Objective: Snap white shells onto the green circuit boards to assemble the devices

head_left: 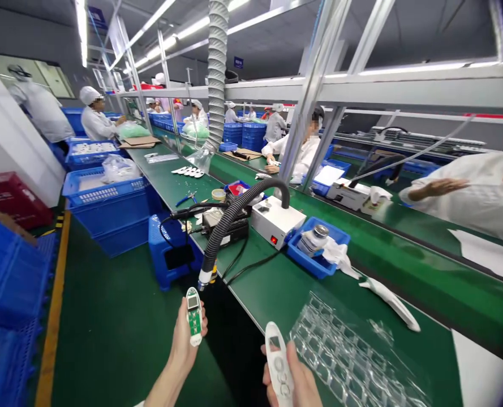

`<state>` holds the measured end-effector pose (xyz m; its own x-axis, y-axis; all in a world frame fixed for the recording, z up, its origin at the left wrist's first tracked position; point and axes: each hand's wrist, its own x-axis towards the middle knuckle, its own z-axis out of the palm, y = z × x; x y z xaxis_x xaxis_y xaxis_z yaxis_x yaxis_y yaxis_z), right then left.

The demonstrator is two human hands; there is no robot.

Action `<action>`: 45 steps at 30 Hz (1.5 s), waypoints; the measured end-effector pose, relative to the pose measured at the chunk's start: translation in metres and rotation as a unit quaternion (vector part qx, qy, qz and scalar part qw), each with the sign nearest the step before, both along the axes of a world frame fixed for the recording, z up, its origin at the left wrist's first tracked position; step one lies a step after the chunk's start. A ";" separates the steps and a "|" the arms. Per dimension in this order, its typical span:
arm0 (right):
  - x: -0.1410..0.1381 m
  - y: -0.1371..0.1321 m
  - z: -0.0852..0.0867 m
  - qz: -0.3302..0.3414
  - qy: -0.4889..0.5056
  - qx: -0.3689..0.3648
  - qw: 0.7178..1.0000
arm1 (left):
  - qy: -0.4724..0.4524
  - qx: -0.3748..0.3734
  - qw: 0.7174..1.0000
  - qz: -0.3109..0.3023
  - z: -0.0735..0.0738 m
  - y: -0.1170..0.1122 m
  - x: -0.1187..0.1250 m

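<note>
My left hand is closed around a white half-shell with a green circuit board in it; a small grey screen shows at its upper end. Just above it hangs the nozzle of a black flexible hose. Between the thumb and fingers of my right hand is a white plastic front cover with a window and several round button shapes. The two pieces are apart. To the right of the cover, a clear plastic blister tray lies on the green bench.
A white box with a red switch carries the hose. Beside it, a blue bin holds a bottle and cloth. A white curved piece lies farther right. Blue crates stand left of the bench. Several co-workers sit along the line.
</note>
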<state>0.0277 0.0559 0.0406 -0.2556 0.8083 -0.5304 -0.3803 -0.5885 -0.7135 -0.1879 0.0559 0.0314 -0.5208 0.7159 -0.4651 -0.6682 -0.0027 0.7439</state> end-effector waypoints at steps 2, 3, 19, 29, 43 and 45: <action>-0.022 0.006 -0.010 0.049 0.009 -0.004 0.999 | 0.011 0.004 1.000 -0.015 0.002 -0.002 -0.001; -0.037 0.010 -0.014 0.067 0.013 0.001 0.998 | 0.020 0.005 1.000 -0.020 0.004 -0.003 0.000; -0.155 0.033 -0.029 0.111 0.034 0.050 0.992 | 0.065 -0.048 0.997 0.002 -0.001 -0.008 -0.005; -0.187 0.025 -0.011 0.127 0.063 0.038 0.989 | 0.074 -0.047 0.996 0.035 0.008 -0.021 -0.028; -0.067 0.000 -0.011 0.092 0.191 -0.036 0.977 | -0.013 -0.003 0.998 -0.062 0.000 -0.003 0.003; -0.053 -0.011 -0.006 0.089 0.207 -0.042 0.973 | -0.035 -0.002 0.997 -0.071 0.000 -0.012 0.012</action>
